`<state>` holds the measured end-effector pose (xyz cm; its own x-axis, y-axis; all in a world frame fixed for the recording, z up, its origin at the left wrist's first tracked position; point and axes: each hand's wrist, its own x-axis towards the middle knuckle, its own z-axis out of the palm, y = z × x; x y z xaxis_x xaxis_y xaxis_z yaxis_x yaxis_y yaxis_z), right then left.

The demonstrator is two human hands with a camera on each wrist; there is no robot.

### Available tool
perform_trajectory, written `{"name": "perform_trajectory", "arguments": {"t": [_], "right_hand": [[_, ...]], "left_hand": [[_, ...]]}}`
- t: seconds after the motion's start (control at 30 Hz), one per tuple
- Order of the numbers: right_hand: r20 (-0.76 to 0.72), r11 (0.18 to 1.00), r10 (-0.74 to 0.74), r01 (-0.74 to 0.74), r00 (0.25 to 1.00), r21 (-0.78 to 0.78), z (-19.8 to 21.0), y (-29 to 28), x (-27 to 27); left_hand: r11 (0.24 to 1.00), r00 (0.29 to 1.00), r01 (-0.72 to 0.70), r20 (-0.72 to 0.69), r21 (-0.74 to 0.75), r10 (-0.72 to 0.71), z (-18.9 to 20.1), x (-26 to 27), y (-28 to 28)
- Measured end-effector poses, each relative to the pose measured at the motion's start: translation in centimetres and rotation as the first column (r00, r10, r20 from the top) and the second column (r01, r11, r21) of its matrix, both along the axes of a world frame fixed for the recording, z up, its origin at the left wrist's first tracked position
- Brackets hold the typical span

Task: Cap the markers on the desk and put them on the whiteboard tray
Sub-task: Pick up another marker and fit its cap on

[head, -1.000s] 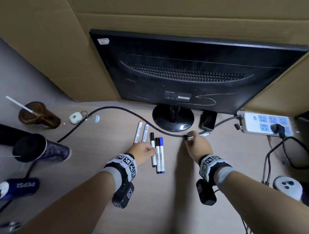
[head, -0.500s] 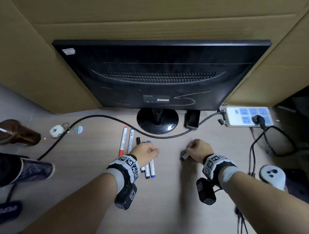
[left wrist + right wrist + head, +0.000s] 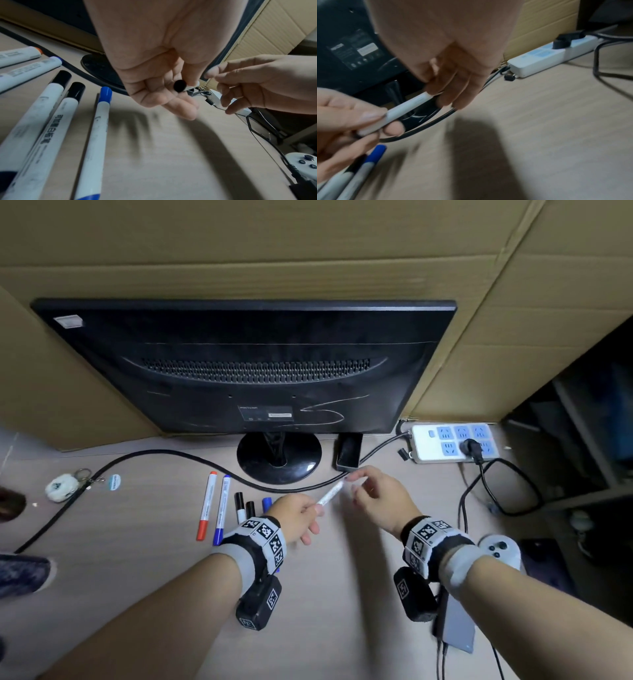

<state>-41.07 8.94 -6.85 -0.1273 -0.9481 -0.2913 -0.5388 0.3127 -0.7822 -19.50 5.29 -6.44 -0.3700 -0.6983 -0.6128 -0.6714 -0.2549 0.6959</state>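
A white marker [image 3: 329, 494] hangs slanted above the desk between both hands. My left hand [image 3: 313, 510] pinches its near, black end [image 3: 179, 85]. My right hand [image 3: 352, 484] pinches the far end [image 3: 424, 96] with thumb and forefinger; whether a cap sits there I cannot tell. On the desk to the left lie a red marker [image 3: 206, 505] and a blue marker [image 3: 222, 508]. Beside them lie two black-capped markers [image 3: 51, 92], [image 3: 72, 97] and a blue-capped marker [image 3: 102, 108], partly hidden by my left wrist in the head view.
A black monitor [image 3: 246, 364] on a round base [image 3: 279, 460] stands just behind the hands, with a black cable [image 3: 171, 455] curving in front of it. A power strip [image 3: 452, 443], a game controller [image 3: 500, 549] and cables lie at the right. A keychain [image 3: 61, 487] lies at the far left.
My right hand lifted the white marker off the desk. My left hand left the row of markers, moved right and took the marker's near end.
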Motion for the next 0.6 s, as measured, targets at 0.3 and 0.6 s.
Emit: {"name": "perform_trajectory", "arguments": {"t": [0.3,0.6], "right_hand": [[-0.498,0.979,0.043,0.064,0.866,0.196,-3.8,-3.3,-6.7],[-0.435,0.983,-0.138,0.175,0.89,0.047,-6.4,-3.5,-6.9]], "left_hand": [[0.996,0.996,-0.083,-0.024,0.04,0.084,-2.0,0.3,0.6],[0.996,0.996,-0.088,0.001,-0.008,0.088,-2.7,0.6,1.0]]}}
